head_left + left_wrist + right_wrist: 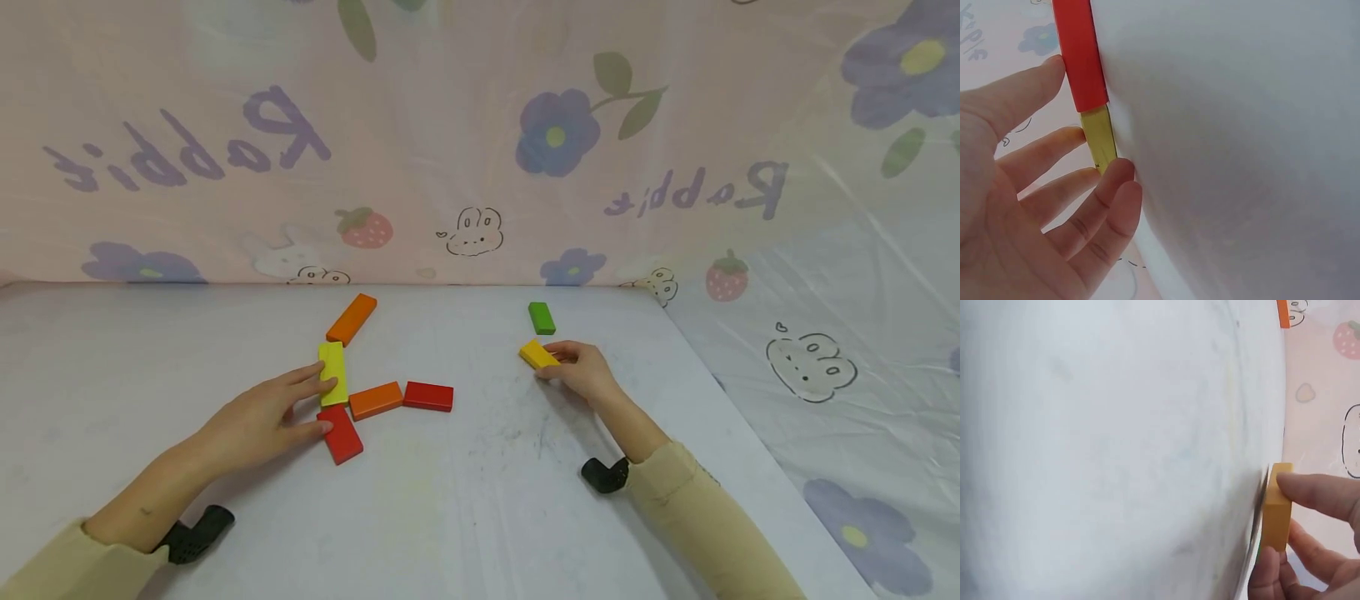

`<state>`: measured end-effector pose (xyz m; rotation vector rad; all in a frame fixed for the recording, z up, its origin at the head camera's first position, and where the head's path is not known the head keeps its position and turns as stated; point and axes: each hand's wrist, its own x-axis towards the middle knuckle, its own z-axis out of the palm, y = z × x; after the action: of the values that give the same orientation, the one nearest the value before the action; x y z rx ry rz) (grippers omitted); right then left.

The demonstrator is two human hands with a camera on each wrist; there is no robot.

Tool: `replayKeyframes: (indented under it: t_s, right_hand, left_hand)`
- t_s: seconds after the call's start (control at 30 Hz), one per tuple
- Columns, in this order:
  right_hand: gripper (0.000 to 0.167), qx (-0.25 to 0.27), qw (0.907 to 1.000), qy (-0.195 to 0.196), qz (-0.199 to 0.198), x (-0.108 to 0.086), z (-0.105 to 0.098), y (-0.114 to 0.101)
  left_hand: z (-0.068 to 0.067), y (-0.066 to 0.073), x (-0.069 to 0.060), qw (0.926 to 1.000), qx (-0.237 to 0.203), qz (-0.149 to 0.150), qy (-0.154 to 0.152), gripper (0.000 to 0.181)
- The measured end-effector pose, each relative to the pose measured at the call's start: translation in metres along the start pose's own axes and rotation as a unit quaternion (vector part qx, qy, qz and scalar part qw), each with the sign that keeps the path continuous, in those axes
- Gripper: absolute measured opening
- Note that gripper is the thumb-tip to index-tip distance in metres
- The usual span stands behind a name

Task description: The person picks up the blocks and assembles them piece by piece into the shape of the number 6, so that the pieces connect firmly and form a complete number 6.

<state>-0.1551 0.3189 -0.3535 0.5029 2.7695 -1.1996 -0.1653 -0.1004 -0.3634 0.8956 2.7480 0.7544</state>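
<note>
My left hand (pixel 258 421) reaches in from the left with its fingers spread. Its thumb touches a red block (pixel 344 442), and its fingertips rest on a lime-yellow block (pixel 334 387). These two blocks meet end to end, as the left wrist view also shows with the red block (pixel 1082 56). An orange block (pixel 377 401) slants off beside their joint, and a second red block (pixel 429 397) follows it to the right. My right hand (pixel 587 371) pinches a yellow block (pixel 537 355) between thumb and fingers; in the right wrist view this block (pixel 1277 519) is at the table surface.
Another orange block (pixel 352 317) lies at the far end of the lime-yellow one. A green block (pixel 541 318) lies just beyond my right hand. A patterned curtain (pixel 420 150) stands along the white table's (pixel 450 517) back edge.
</note>
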Motion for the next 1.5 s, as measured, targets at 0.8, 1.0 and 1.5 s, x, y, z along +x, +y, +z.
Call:
replayKeyframes:
  t_s: [0.8, 1.0, 1.5]
  right_hand:
    - [0.045, 0.023, 0.9991, -0.026, -0.026, -0.027, 0.017, -0.019]
    - [0.043, 0.026, 0.9984, -0.035, -0.037, -0.033, 0.021, -0.022]
    - [0.039, 0.018, 0.9953, -0.076, -0.058, -0.055, 0.038, -0.035]
  left_hand:
    - [0.000, 0.000, 0.000, 1.0000, 0.003, -0.003, 0.000, 0.059]
    - [0.000, 0.000, 0.000, 1.0000, 0.002, -0.002, -0.002, 0.059]
    - [-0.001, -0.001, 0.001, 1.0000, 0.006, 0.002, -0.005, 0.060]
